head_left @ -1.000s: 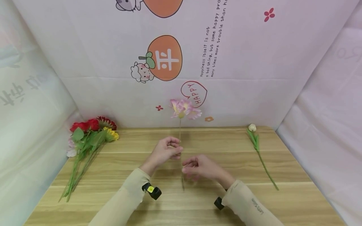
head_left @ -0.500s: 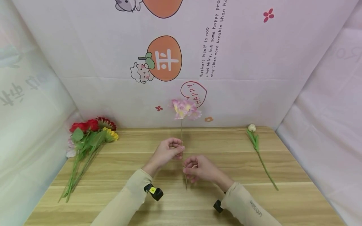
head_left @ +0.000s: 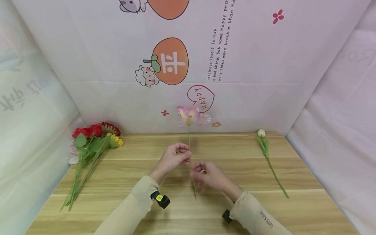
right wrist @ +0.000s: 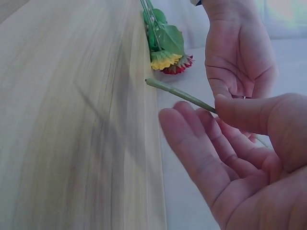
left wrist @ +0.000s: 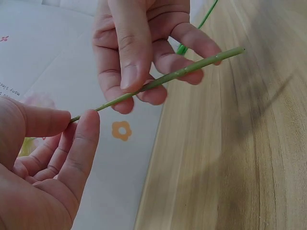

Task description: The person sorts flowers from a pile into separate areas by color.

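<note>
An artificial flower with pink and pale yellow petals is held upright over the middle of the table. My left hand pinches its thin stem between thumb and index finger, about midway down. Lower on the same stem, my right hand grips it with thumb against fingers, the other fingers loosely spread below. The cut end of the stem sticks out past the right hand in both wrist views, with its shadow on the wood. Petals show only as a blur behind the left hand in the left wrist view.
A bunch of artificial flowers, red, yellow and pale pink with green leaves, lies at the table's left. At the right lies a single white tulip. A printed white cloth hangs behind the wooden table.
The lower end of the stem has swung slightly right, and the bloom has turned and dipped a little. Both hands have shifted only slightly, the left a little to the right.
</note>
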The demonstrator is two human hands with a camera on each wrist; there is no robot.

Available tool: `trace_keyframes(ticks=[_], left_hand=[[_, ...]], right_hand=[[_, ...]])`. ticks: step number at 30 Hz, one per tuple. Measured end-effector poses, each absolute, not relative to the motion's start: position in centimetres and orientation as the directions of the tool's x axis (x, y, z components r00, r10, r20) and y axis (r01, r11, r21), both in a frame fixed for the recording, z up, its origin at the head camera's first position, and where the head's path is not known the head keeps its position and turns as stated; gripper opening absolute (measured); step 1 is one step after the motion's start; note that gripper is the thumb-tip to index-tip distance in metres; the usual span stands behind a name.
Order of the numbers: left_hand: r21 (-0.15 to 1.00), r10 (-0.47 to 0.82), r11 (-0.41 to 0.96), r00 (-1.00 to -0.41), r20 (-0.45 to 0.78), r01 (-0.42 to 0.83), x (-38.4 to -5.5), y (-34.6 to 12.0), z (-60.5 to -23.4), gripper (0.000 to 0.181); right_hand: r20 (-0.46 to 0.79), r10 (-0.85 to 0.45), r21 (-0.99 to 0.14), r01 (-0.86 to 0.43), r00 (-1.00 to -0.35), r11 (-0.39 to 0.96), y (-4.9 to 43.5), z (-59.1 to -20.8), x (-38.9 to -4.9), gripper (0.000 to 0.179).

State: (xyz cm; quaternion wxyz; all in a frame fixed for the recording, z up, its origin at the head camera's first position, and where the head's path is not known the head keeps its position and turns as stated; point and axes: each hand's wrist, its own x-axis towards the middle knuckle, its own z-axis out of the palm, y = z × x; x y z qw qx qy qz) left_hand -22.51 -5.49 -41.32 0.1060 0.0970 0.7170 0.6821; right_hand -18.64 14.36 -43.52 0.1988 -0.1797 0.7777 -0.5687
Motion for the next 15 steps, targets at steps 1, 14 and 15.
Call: trace_keyframes(ticks=[1,14,15], left_hand=[[0.999,0.283,0.049,-0.959,-0.019,-0.006,-22.5,-5.4,-41.3,0.023],[0.998,0.321,0.063,-0.947,-0.016,0.004,-22.5,-4.9,-41.5,0.034],[0.997,0.332,0.072,-0.943,-0.011,0.013,-22.4,-4.9,-41.5,0.034]], right_hand=[[-0.104,-0.496,-0.958,-0.046,-0.862,0.282,14.4,-43.5,-18.6,0.033],[-0.076,-0.498,-0.959,-0.074,-0.864,0.275,15.4,-43.4,-18.1,0.024],[-0.081,-0.491,-0.959,-0.066,-0.867,0.275,15.6,-43.4,-18.1,0.024]])
